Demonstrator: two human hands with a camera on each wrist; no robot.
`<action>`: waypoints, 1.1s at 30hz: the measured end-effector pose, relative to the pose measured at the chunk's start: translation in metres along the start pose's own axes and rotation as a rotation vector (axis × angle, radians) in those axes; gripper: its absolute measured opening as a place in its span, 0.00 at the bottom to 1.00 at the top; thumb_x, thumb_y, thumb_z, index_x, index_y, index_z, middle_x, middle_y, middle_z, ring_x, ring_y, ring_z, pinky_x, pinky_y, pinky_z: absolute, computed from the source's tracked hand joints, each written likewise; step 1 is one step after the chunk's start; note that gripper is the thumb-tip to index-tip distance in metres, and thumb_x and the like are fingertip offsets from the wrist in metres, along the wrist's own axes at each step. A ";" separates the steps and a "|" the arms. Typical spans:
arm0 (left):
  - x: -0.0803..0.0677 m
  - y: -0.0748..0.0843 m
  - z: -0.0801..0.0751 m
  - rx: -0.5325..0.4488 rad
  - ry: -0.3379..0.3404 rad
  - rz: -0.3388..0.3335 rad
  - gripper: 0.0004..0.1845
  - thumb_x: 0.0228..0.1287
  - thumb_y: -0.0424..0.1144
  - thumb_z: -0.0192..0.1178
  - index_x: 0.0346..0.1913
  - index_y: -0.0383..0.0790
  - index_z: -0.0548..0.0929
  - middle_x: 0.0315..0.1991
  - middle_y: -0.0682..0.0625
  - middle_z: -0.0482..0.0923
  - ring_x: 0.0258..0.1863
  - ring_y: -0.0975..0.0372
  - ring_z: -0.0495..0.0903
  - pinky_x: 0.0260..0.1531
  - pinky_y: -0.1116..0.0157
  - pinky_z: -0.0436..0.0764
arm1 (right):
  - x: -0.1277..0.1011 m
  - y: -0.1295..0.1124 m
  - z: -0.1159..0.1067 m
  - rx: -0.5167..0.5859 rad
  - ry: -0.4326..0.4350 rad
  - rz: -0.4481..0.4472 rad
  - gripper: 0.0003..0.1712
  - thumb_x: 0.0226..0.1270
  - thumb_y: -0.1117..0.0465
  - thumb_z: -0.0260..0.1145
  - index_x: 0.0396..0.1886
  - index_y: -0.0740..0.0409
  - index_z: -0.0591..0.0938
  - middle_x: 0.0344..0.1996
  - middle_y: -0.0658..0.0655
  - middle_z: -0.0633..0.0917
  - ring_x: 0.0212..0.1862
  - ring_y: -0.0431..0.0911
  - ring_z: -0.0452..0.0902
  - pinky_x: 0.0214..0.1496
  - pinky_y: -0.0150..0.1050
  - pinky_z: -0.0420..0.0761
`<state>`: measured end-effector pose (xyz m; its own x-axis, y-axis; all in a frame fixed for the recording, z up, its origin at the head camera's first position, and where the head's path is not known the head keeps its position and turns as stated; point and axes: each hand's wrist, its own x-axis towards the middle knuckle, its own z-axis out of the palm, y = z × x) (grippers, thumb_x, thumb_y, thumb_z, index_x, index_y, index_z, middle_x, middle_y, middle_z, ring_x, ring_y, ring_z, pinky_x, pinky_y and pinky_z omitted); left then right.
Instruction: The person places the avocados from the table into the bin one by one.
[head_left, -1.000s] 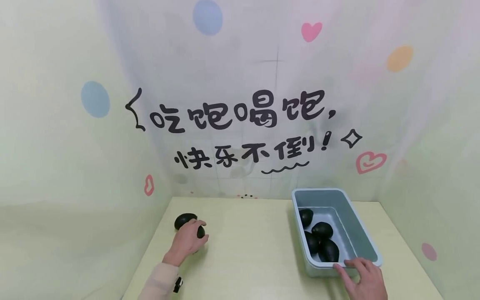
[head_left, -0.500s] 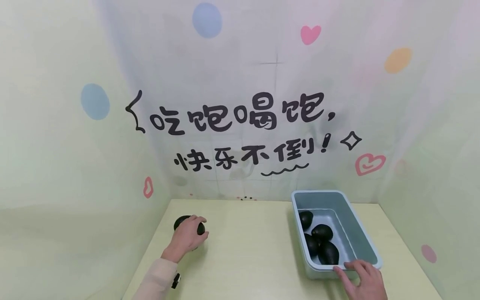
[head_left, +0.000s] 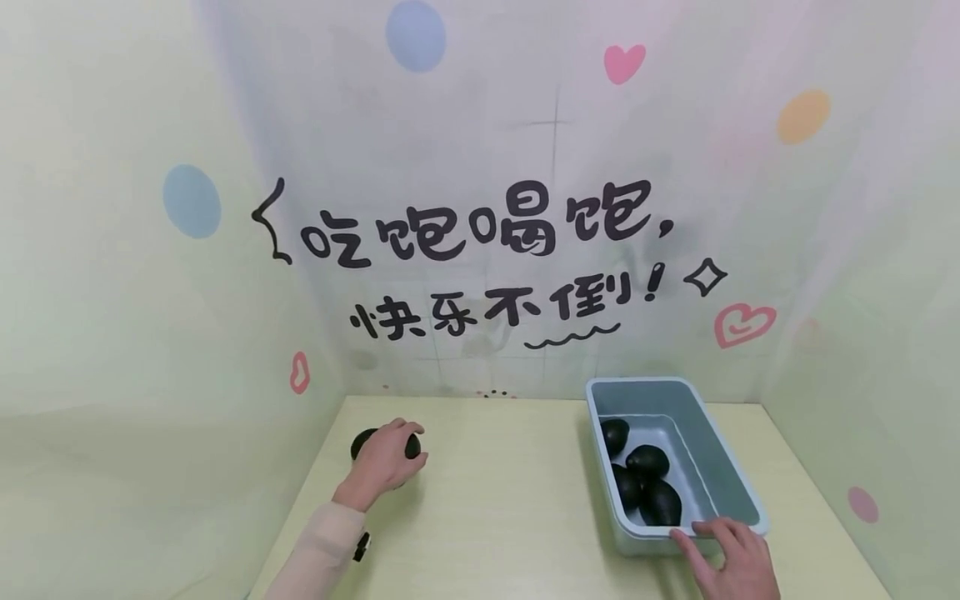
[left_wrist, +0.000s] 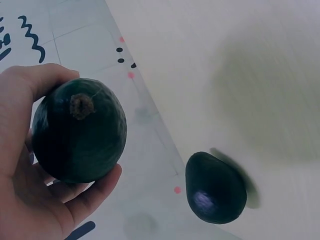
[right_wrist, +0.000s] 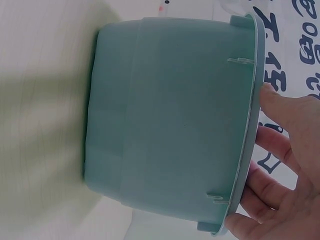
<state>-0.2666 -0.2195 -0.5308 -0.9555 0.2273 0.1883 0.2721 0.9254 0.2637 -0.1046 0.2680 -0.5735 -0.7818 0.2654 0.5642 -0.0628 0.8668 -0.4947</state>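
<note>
My left hand (head_left: 382,458) curls round a dark green avocado (left_wrist: 80,132), its stem end facing the camera in the left wrist view. A second avocado (left_wrist: 215,187) lies on the table beside it; in the head view this avocado (head_left: 363,445) is partly hidden behind the hand. At the right stands a blue plastic bin (head_left: 716,454). Several avocados (head_left: 647,461) lie along its left side and near end. My right hand (head_left: 735,562) grips the bin's near rim, and the right wrist view shows thumb and fingers (right_wrist: 270,187) on that rim.
The pale wooden table (head_left: 495,500) runs back to a printed cloth backdrop (head_left: 480,125), with cloth also at both sides. Between the left hand and the bin lies a wide stretch of tabletop.
My left hand has closed more over the avocado and shifted slightly up and to the right with it. The right hand stays on the bin's rim.
</note>
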 end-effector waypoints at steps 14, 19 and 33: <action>0.012 0.010 -0.005 -0.001 -0.026 0.022 0.22 0.64 0.46 0.73 0.58 0.42 0.87 0.56 0.42 0.85 0.53 0.46 0.86 0.52 0.47 0.86 | -0.001 -0.004 -0.001 -0.008 -0.013 0.015 0.14 0.48 0.56 0.86 0.30 0.56 0.89 0.36 0.61 0.87 0.45 0.60 0.81 0.50 0.49 0.67; 0.023 0.018 -0.011 0.015 -0.016 0.064 0.21 0.64 0.45 0.73 0.57 0.41 0.87 0.54 0.43 0.85 0.52 0.46 0.86 0.53 0.47 0.86 | 0.001 -0.004 -0.001 0.000 0.000 0.002 0.14 0.47 0.57 0.86 0.30 0.57 0.89 0.36 0.61 0.88 0.44 0.59 0.81 0.50 0.49 0.67; 0.038 0.039 -0.014 0.017 -0.028 0.128 0.21 0.64 0.46 0.73 0.57 0.40 0.87 0.52 0.43 0.86 0.52 0.47 0.86 0.54 0.49 0.86 | 0.001 -0.006 -0.002 -0.006 -0.015 0.009 0.14 0.49 0.57 0.85 0.32 0.58 0.90 0.36 0.62 0.88 0.45 0.60 0.81 0.51 0.50 0.68</action>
<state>-0.2911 -0.1786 -0.5004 -0.9160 0.3519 0.1924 0.3901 0.8933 0.2233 -0.1038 0.2640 -0.5680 -0.7918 0.2668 0.5494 -0.0519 0.8669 -0.4958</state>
